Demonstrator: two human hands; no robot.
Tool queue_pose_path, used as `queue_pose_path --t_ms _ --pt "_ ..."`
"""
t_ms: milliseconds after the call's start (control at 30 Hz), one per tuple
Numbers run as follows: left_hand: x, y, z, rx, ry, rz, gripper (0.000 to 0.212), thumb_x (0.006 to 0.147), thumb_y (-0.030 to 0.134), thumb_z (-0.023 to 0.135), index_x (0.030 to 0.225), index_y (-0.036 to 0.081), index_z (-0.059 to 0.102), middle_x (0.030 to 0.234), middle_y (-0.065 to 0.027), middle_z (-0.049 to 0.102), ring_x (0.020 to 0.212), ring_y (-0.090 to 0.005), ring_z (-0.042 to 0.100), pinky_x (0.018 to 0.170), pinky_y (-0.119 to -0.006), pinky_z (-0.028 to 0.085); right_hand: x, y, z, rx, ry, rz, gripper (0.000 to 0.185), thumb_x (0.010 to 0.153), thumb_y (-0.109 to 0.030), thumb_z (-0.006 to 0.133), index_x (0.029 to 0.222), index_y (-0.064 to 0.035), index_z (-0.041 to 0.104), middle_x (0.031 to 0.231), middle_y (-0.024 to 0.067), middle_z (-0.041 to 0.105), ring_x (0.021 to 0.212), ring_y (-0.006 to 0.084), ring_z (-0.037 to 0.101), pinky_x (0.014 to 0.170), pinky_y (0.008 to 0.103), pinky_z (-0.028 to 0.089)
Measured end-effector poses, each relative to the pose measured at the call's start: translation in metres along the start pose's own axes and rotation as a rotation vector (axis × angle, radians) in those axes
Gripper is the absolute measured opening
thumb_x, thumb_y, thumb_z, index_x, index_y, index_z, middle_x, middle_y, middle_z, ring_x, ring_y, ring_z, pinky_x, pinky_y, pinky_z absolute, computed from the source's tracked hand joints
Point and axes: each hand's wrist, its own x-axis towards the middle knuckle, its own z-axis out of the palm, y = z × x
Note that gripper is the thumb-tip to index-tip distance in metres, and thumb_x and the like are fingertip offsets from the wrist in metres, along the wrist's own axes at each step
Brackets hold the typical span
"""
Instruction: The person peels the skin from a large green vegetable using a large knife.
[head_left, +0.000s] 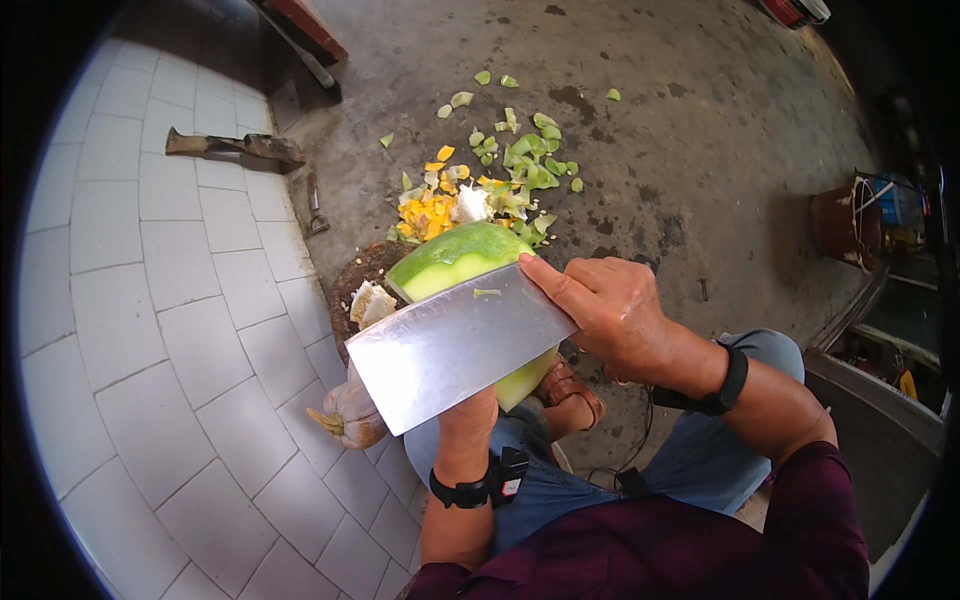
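In my right hand (611, 307) I grip a broad steel cleaver (457, 345), its index finger stretched along the blade. A large piece of green-skinned melon or gourd (465, 251) lies under the blade, with a paler peeled band along its side. The cleaver covers its middle. My left hand (472, 412) reaches beneath the blade beside the melon's near end; its fingers are hidden. Part of a round wooden chopping block (347, 281) shows at the left, with a chunk of white seedy pith (372, 304) on it. A pumpkin (356, 416) sits beside the wall, partly behind the blade.
Green peelings (532, 161), orange peelings (427, 216) and white pith (472, 204) litter the concrete floor (675, 135) ahead. A white-tiled wall (187, 315) stands close on my left, with a wooden piece (232, 146) against it. A brown bucket (846, 225) stands far right.
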Motion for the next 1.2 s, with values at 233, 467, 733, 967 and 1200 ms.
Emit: queue_pose_path --t_ms 233,467,733,967,1200 --pt "0.005 0.036 0.033 -0.023 0.034 -0.102 0.058 0.081 -0.007 0.065 0.135 -0.001 0.048 0.121 -0.0135 0.062 0.108 -0.0227 0.064 0.096 -0.034 0.051 -0.007 0.023 0.018 0.007 0.003 0.144 0.051 0.075 -0.007 0.066 0.125 -0.0103 0.063 0.072 0.0067 0.059 0.063 0.0259 0.063 0.054 0.0388 0.050" --pt "0.007 0.043 0.027 -0.062 -0.125 -0.094 0.040 0.079 0.000 0.069 0.119 -0.001 0.061 0.107 -0.0089 0.068 0.094 -0.0151 0.065 0.087 -0.030 0.051 -0.009 0.069 0.030 -0.162 -0.271 0.604 0.035 0.083 -0.008 0.067 0.117 -0.0113 0.071 0.083 0.0166 0.069 0.071 0.0341 0.068 0.062 0.0404 0.054" --pt "0.008 0.043 0.032 -0.195 -0.080 -0.127 0.039 0.078 -0.001 0.068 0.117 -0.002 0.061 0.102 -0.0085 0.069 0.093 -0.0168 0.066 0.087 -0.031 0.052 -0.002 0.018 0.009 0.190 0.124 0.320 0.039 0.083 -0.003 0.067 0.121 -0.0082 0.068 0.078 0.0150 0.065 0.067 0.0311 0.066 0.059 0.0378 0.052" --pt "0.000 0.024 0.021 -0.331 0.130 -0.048 0.055 0.079 -0.003 0.060 0.133 0.001 0.051 0.126 -0.0107 0.060 0.112 -0.0228 0.061 0.099 -0.038 0.050 0.000 -0.003 -0.002 0.007 0.085 0.041 0.046 0.078 -0.009 0.068 0.123 -0.0070 0.064 0.066 0.0028 0.052 0.057 0.0179 0.059 0.049 0.0334 0.048" --pt "0.005 0.029 0.026 -0.189 0.082 -0.040 0.054 0.079 0.000 0.062 0.132 0.000 0.052 0.122 -0.0129 0.062 0.111 -0.0248 0.062 0.097 -0.040 0.052 -0.004 0.009 0.008 0.019 0.089 0.094 0.045 0.078 -0.010 0.068 0.123 -0.0077 0.063 0.069 0.0049 0.056 0.059 0.0232 0.062 0.050 0.0362 0.049"
